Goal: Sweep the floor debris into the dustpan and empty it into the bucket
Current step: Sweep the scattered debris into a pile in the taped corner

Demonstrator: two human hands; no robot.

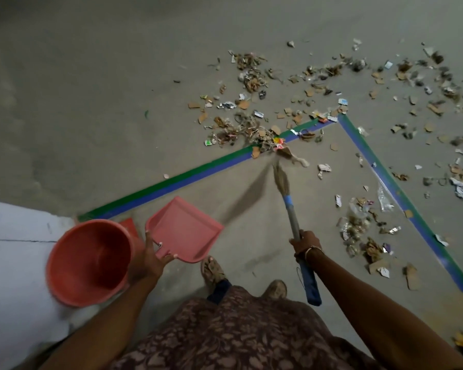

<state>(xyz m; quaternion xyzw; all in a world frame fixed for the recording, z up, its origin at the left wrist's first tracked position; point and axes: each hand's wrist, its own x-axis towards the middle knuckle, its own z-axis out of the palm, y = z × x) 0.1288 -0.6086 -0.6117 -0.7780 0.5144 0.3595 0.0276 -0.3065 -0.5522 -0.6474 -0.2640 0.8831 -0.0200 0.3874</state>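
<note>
Gripping the broom handle, right hand fingers curled round it; bristles meet debris on the tape line. Left hand clasps dustpan rear edge; bucket beside it, both nearside of tape line.

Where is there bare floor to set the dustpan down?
Bare floor lies inside the tape line, between the dustpan and the broom. Around the tape's corner and along its right leg, debris crowds the floor.

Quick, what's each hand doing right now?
Left hand: holds the pink dustpan by its rear edge.
Right hand: grips the broom by its handle.
</note>
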